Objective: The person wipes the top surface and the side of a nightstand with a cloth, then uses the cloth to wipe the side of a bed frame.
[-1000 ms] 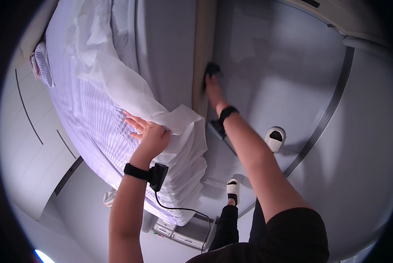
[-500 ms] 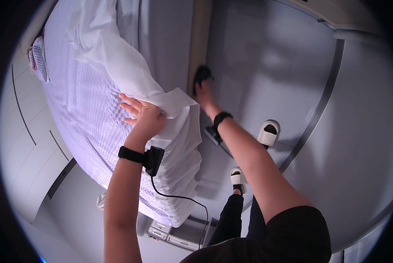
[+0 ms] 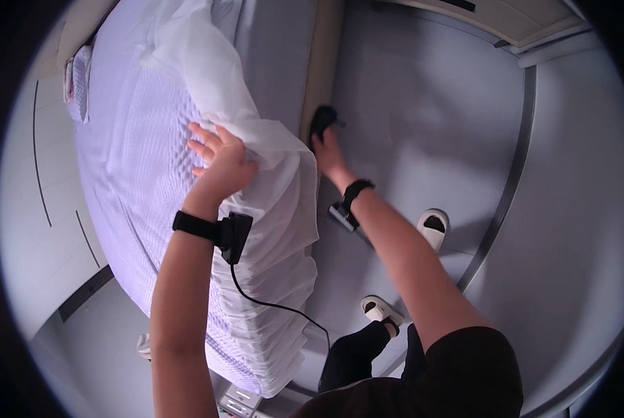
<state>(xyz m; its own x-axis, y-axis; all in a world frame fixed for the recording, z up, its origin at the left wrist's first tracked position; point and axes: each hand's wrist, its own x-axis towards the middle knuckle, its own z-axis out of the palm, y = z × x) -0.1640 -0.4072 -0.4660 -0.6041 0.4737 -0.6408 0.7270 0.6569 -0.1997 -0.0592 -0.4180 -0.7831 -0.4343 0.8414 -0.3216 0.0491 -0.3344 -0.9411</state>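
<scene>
My left hand (image 3: pixel 219 161) lies with its fingers spread on the lilac textured bed cover (image 3: pixel 134 167), beside the fold of a white sheer cloth (image 3: pixel 280 136). This cloth is bunched along the top of the bed and hangs in ruffles down the near side. My right hand (image 3: pixel 331 155) reaches down by the side of the bed, its fingers closed on a dark rounded object (image 3: pixel 323 120). That object is blurred, close against the beige lower edge of the bed frame (image 3: pixel 326 63); I cannot make out its kind.
Each wrist carries a black strap with a small device (image 3: pixel 236 237), and a cable runs from the left one. Pale slippers (image 3: pixel 383 308) are on my feet on the grey floor (image 3: pixel 423 139). A cabinet (image 3: pixel 514 21) stands at the far right, a small drawer unit (image 3: pixel 241 398) at the near end.
My left hand has shifted slightly up and left on the view, fingers still spread. The right hand stays low by the bed with the dark object. My feet have shifted.
</scene>
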